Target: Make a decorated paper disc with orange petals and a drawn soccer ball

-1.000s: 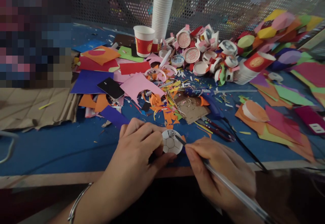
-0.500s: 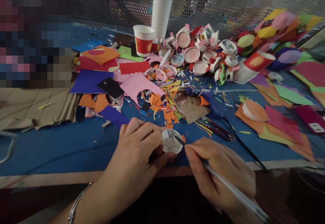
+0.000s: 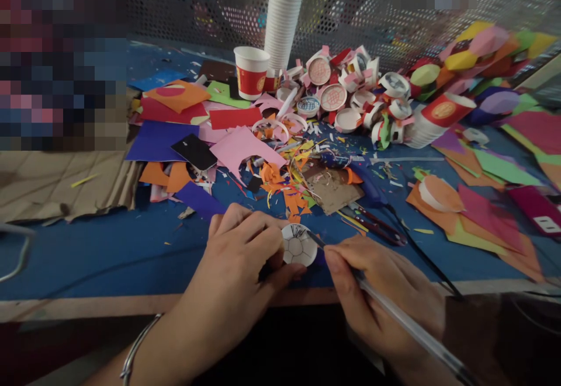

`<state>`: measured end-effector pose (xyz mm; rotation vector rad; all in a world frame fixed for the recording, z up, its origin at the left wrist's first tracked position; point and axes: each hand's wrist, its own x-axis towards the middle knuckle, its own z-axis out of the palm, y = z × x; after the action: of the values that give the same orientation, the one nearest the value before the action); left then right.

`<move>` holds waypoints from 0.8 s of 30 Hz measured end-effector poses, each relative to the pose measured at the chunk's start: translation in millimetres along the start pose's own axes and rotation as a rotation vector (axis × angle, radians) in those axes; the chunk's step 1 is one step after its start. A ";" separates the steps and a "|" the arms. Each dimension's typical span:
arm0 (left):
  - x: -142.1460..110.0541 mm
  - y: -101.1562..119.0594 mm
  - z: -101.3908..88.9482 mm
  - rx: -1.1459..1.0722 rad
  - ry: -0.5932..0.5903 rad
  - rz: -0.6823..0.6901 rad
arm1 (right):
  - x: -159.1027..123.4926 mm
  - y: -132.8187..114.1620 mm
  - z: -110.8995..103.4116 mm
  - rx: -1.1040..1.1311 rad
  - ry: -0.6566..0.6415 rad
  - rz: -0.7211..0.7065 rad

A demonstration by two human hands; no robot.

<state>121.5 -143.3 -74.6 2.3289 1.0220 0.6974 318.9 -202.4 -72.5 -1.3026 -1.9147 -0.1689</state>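
Observation:
A small round white disc carries a drawn football pattern, with dark strokes in its top patch. My left hand grips its left side, thumb below and fingers curled above; the disc's left edge is hidden. In my right hand is a clear-barrelled pen, pinched between thumb and fingers. The pen's dark tip lies at the disc's upper right edge; whether it touches is hard to tell. Orange paper scraps lie just beyond the disc.
Behind are coloured papers, a paper cup, a tall cup stack and a pile of cut cup pieces. A blue glue gun and scissors lie right of centre. Cardboard covers the left.
The pen tip has shifted from the top patch toward the disc's upper right edge. More dark strokes show in that patch. My left hand keeps its hold, and the view has shifted slightly.

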 end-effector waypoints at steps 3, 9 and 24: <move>-0.4 -0.5 0.6 -0.001 0.010 0.008 | 0.1 -4.2 -2.2 0.035 -0.031 -0.007; -0.4 -0.5 0.7 0.003 0.005 0.006 | -1.2 -4.6 -2.1 0.015 -0.013 -0.003; -1.4 0.1 -0.7 0.013 -0.011 -0.004 | -2.4 -5.8 -1.5 0.044 -0.029 0.001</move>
<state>120.3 -144.3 -74.4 2.3384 1.0293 0.6779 315.2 -207.6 -71.3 -1.2835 -1.9309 -0.1074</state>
